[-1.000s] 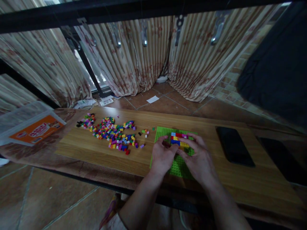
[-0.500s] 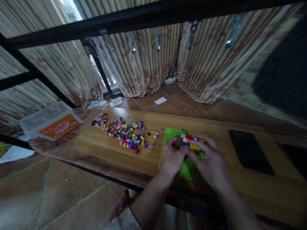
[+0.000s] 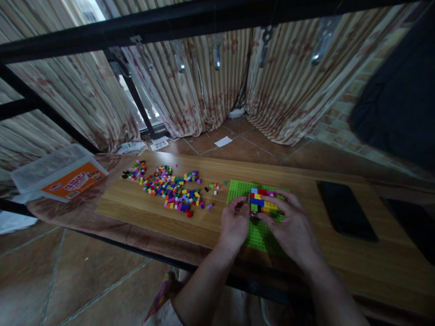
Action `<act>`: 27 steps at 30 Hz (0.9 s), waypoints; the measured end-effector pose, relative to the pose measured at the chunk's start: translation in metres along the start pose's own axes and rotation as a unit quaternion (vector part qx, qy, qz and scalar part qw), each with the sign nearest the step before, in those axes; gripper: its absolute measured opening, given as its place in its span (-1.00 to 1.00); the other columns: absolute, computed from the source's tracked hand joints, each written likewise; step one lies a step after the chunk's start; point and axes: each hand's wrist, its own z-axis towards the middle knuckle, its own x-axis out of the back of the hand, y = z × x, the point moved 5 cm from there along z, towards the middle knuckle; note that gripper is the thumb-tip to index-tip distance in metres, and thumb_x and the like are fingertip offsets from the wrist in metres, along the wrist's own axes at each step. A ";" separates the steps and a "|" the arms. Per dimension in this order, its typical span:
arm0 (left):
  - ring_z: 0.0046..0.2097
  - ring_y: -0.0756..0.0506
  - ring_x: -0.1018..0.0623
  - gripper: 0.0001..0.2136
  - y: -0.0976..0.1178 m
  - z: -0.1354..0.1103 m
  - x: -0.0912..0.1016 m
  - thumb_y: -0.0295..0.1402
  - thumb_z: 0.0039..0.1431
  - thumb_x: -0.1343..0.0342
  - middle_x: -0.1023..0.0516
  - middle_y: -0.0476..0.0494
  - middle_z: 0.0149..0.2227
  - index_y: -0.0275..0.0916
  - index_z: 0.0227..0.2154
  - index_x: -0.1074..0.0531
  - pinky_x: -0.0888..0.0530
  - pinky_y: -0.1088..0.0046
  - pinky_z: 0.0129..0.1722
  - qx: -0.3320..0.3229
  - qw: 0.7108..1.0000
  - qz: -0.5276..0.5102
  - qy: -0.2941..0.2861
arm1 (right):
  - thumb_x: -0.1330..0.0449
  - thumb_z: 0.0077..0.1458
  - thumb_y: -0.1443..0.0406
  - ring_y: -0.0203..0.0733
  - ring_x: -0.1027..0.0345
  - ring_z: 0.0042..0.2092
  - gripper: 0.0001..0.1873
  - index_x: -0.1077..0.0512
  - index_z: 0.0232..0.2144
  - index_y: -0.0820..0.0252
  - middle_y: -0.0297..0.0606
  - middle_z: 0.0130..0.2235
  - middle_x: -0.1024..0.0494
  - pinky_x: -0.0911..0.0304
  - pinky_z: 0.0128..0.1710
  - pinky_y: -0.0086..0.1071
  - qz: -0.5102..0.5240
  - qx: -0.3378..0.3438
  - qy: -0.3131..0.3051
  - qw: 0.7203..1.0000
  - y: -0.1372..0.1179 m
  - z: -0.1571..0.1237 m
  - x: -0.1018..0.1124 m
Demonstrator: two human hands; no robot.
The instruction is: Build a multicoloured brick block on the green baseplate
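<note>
A green baseplate (image 3: 238, 190) lies on the wooden board (image 3: 142, 213), carrying a small block of coloured bricks (image 3: 261, 201) stacked in rows. My left hand (image 3: 234, 224) rests on the plate's left side, fingers curled with the tips against the block's left end. My right hand (image 3: 292, 226) covers the plate's right side, its fingers bent around the block's front and right edge. Whether either hand pinches a single brick is hidden. A spread of several loose coloured bricks (image 3: 170, 188) lies to the left of the plate.
A clear plastic box with an orange label (image 3: 57, 174) sits at the far left. Two dark flat devices (image 3: 345, 213) (image 3: 413, 222) lie on the right. A black metal frame (image 3: 136, 27) crosses overhead; striped curtains (image 3: 204, 86) hang behind, above the tiled floor (image 3: 68, 280).
The view has shifted slightly. Both hands stay on the brick block, with the left fingertips now closer against its left end.
</note>
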 end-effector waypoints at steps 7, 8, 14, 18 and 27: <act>-0.34 -0.02 -0.54 -0.80 0.000 0.001 0.001 -0.30 0.16 -0.08 -0.58 -0.11 -0.31 -0.27 -0.24 -0.50 -0.46 0.48 -0.32 -0.017 1.000 0.026 0.000 | -0.18 0.00 0.27 -0.11 -0.43 -0.12 -0.64 -0.52 -0.10 0.04 -0.17 0.05 -0.42 -0.40 -0.20 -0.19 0.086 -0.070 0.003 0.994 0.011 0.001 0.008; -0.32 -0.02 -0.55 -0.79 -0.001 0.002 0.001 -0.28 0.14 -0.11 -0.59 -0.13 -0.30 -0.28 -0.24 -0.50 -0.46 0.48 -0.31 -0.028 0.999 0.030 -0.004 | -0.16 -0.01 0.28 -0.13 -0.44 -0.18 -0.63 -0.53 -0.11 0.05 -0.17 0.01 -0.46 -0.40 -0.24 -0.21 0.096 -0.091 0.010 0.991 0.013 0.001 0.010; -0.36 -0.03 -0.55 -0.70 -0.002 0.005 -0.004 -0.30 0.02 -0.24 -0.60 -0.13 -0.34 -0.33 -0.18 -0.46 -0.46 0.47 -0.32 -0.069 0.995 0.052 -0.042 | -0.12 -0.04 0.28 -0.07 -0.48 -0.25 -0.59 -0.53 -0.10 0.13 -0.17 -0.23 -0.60 -0.37 -0.20 -0.11 0.108 -0.184 0.006 0.977 0.025 0.001 0.007; -0.37 -0.03 -0.55 -0.74 0.000 0.004 -0.006 -0.33 0.03 -0.21 -0.60 -0.11 -0.35 -0.32 -0.21 -0.47 -0.45 0.48 -0.33 -0.070 0.995 0.063 -0.042 | -0.10 -0.03 0.31 -0.04 -0.48 -0.10 -0.57 -0.48 -0.06 0.17 -0.14 -0.10 -0.59 -0.33 -0.06 -0.07 0.157 -0.158 -0.008 0.975 0.025 0.000 0.001; -0.40 -0.01 -0.50 -0.74 0.003 0.002 -0.007 -0.34 0.02 -0.19 -0.57 -0.09 -0.37 -0.32 -0.20 -0.49 -0.40 0.50 -0.38 -0.075 0.993 0.090 -0.021 | -0.09 -0.03 0.33 -0.02 -0.49 -0.10 -0.57 -0.47 -0.07 0.16 -0.13 -0.11 -0.60 -0.33 -0.03 -0.04 0.138 -0.145 -0.004 0.980 0.021 0.000 0.001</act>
